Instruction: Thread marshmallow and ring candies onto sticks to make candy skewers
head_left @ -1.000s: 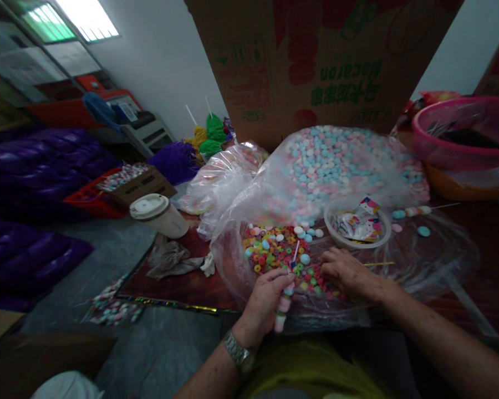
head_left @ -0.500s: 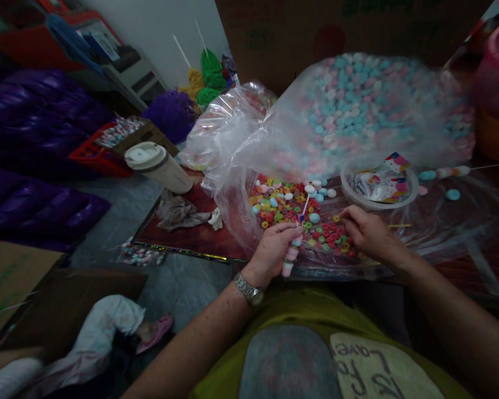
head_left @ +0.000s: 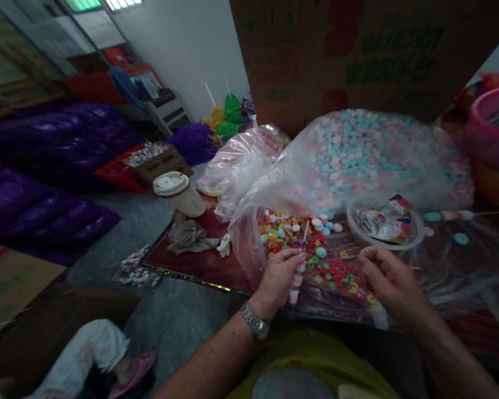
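Several pastel sweets are strung on a stick (head_left: 295, 285), pinched between the thumb and fingers of the left hand (head_left: 278, 277) at the near edge of the bench (head_left: 199, 271). Above the fingers, the white end is seen bare of sweets, so the stringing is judged well advanced but not complete; the exact count is hidden by the grip. The fingertips of the right hand (head_left: 393, 282) are pressed together, though whether anything is pinched there cannot be told. Plenty of loose candy rings (head_left: 343, 271) are left between the hands. Another stick (head_left: 449, 216), also strung with sweets, is laid beyond the right hand, beside a round tub (head_left: 419, 230) filled with packets (head_left: 382, 219). The far side is blocked by a bulging clear bag (head_left: 357, 149) of sweets, backed by a tall cardboard box (head_left: 357, 55). A lidded cup (head_left: 181, 194) and a crumpled rag (head_left: 187, 238) are set to the left, well apart from the work. At lower left, another person's pink shoe (head_left: 139, 371) is glimpsed.
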Tool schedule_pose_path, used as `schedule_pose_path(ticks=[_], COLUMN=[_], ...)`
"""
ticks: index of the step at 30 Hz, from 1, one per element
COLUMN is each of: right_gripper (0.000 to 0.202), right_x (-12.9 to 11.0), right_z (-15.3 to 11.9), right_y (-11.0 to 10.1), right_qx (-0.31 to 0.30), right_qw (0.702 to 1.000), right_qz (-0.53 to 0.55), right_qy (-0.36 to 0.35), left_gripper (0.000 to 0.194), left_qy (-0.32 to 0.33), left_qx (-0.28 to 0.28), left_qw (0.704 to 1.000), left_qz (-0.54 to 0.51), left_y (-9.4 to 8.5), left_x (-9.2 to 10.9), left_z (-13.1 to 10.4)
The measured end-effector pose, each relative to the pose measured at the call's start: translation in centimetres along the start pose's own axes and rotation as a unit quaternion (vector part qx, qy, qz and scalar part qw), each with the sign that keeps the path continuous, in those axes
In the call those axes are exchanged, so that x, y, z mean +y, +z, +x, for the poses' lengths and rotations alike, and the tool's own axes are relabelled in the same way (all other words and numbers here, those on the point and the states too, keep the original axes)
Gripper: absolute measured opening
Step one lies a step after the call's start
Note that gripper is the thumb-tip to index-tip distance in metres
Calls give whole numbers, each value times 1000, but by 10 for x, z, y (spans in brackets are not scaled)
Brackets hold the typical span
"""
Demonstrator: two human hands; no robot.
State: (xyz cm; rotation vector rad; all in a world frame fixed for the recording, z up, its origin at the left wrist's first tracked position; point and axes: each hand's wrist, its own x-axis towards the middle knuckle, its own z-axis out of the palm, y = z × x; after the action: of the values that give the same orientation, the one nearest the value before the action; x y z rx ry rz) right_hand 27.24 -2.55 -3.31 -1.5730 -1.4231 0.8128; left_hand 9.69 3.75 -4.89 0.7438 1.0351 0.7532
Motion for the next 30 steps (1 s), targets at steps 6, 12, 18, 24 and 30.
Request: schedule_pose_path(ticks=[6,12,18,24,30], right_gripper=[27,26,25,16,32], right_x=[-14,0,-4,-27,-18], right_z=[6,8,1,-2,-6], right_y=[37,50,34,5,17], right_qx=[-40,-37,-101,-258,-125], right_qw=[999,999,986,953,981], right_qz=[4,-12,125,64,32], right_qy=[1,3,53,-143,-149], left_gripper=[23,31,39,32,45], left_qy=[0,-43,-58,-175,-136], left_qx=[-27,-106,-149,-281,-227], left_qw=[995,987,987,941,957], left_qz=[100,115,30,-73,-115], left_y=[13,4,2,-3,-2], left_x=[-5,-5,-2,2,8], left_z=[-10,-19,-21,-19,-20])
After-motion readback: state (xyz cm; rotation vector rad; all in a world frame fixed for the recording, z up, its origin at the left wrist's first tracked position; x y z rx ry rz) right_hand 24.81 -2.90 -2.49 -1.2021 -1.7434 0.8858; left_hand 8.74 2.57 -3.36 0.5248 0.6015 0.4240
